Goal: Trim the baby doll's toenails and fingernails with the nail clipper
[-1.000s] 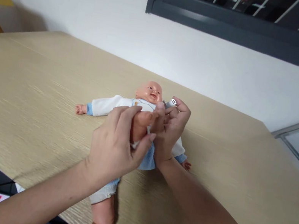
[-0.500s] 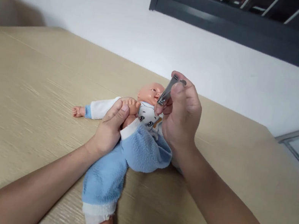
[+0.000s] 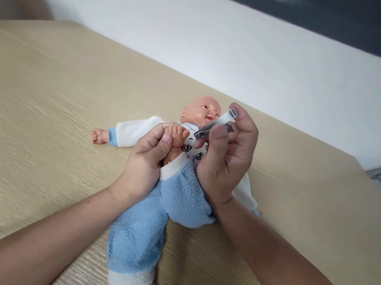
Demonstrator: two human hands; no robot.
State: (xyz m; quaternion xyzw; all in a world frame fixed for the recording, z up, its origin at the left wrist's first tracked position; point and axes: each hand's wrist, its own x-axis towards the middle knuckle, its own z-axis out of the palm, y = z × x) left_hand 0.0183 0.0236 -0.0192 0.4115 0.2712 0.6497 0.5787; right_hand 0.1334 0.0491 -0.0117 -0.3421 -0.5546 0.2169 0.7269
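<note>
As held in the right hand [image 3: 227,156], the steel nail clipper [image 3: 215,125] lies roughly level, its cutting end pointing left out of the hand toward the toes of the doll's raised foot [image 3: 178,136]. That end sits just beside the toes; contact cannot be confirmed from this view. The right hand is closed on the clipper, thumb on the near side and fingers curled behind it.

The left hand [image 3: 142,166], just left of the right hand, is closed around the raised leg below the foot, with its thumb lying across the leg and the toes showing above the grip.

The baby doll [image 3: 201,111] lies on its back on the table, its head just beyond the clipper. Its printed white shirt [image 3: 193,149] shows between the hands. Below both hands are its blue fleece trousers [image 3: 137,236], whose second leg extends toward the wearer of the camera and ends in a white cuff [image 3: 128,284]. A white sleeve [image 3: 135,132] runs left from the left hand to a blue cuff and a small doll's hand [image 3: 99,136]; another sleeve [image 3: 246,194] shows right of the right hand.

Under everything is a light wood-grain table [image 3: 34,110]. Beyond the hands stand a white wall [image 3: 263,62] and, higher up, a dark window frame [image 3: 309,11].
</note>
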